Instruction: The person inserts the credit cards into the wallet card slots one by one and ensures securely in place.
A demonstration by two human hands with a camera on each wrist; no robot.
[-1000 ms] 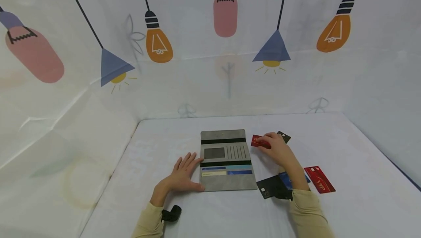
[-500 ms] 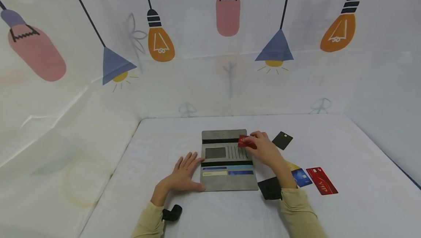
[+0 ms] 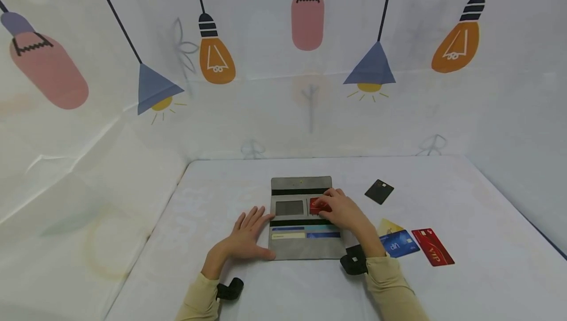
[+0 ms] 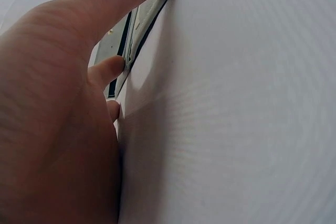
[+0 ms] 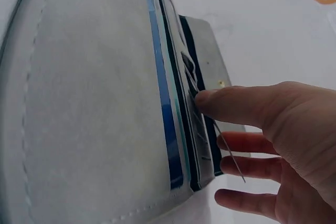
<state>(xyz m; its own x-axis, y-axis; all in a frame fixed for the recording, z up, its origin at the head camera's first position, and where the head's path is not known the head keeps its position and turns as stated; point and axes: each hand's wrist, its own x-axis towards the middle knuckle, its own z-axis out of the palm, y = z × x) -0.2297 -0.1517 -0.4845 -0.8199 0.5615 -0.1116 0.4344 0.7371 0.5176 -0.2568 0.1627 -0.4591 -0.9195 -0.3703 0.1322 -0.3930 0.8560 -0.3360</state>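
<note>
At the frame's lower centre, we see the right hand (image 3: 344, 211) pinching a rectangular red plastic card (image 3: 313, 207) over an open grey stitched wallet (image 3: 305, 250), the left hand (image 3: 245, 237) spread wide at its left edge; a tilted push, we judge, could snag the card.

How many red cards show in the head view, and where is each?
2. One red card is pinched by the right hand at the open wallet; the other red card lies on the table, right of the blue card. Others may be hidden.
</note>
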